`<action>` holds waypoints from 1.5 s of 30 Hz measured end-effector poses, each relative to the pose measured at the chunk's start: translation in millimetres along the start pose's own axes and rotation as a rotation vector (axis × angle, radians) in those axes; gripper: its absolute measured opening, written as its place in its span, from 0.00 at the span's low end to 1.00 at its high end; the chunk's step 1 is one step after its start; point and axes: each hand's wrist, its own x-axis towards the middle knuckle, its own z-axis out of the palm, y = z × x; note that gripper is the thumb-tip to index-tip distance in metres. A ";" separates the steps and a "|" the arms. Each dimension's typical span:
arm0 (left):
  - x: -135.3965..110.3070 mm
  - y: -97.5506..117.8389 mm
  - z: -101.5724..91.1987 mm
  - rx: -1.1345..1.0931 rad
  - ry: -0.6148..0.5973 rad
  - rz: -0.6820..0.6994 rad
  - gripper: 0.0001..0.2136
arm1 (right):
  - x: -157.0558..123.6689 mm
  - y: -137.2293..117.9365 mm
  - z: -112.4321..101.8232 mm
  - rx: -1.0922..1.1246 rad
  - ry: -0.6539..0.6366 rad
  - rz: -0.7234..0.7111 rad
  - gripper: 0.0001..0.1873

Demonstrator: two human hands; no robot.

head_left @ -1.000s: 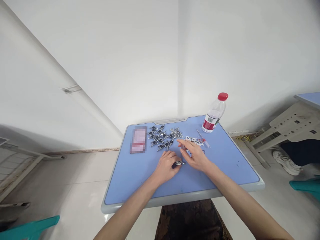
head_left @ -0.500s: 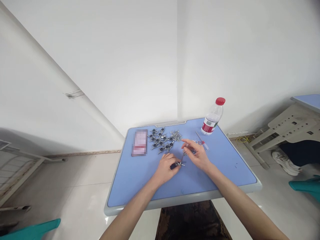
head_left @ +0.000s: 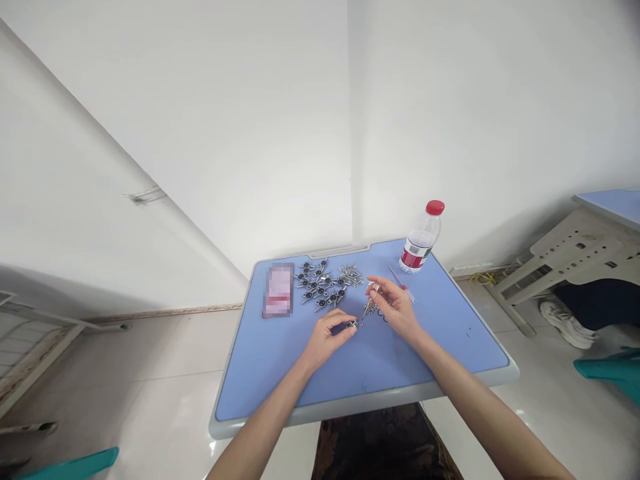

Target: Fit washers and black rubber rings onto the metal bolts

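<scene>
Between the thumb and fingers of my left hand (head_left: 326, 339) is a small metal part (head_left: 353, 324), held just above the desk. My right hand (head_left: 395, 310) grips a thin screwdriver (head_left: 367, 312), its tip pointing down beside that part. A heap of similar metal parts with black round centres (head_left: 320, 283) lies beyond my left hand. Silver screws (head_left: 351, 275) are piled right of the heap. Tiny metal pieces (head_left: 371, 309) and black rings (head_left: 381, 316) lie near my right fingers, partly hidden by them.
On the blue desk (head_left: 400, 373) stands a red-capped bottle (head_left: 416, 250) at back right. A second screwdriver (head_left: 400, 280) lies in front of it. A pixelated flat pinkish object (head_left: 279, 290) rests at left. Behind the desk rises a white wall (head_left: 250, 133).
My left hand has shifted slightly left with the metal part, and more of the part is covered by its fingers. The screwdriver tip now shows more clearly; the view has tilted slightly.
</scene>
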 end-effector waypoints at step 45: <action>-3.2 -5.5 8.1 0.571 -0.054 0.113 0.07 | -11.8 0.2 7.6 -0.220 -0.189 -0.164 0.10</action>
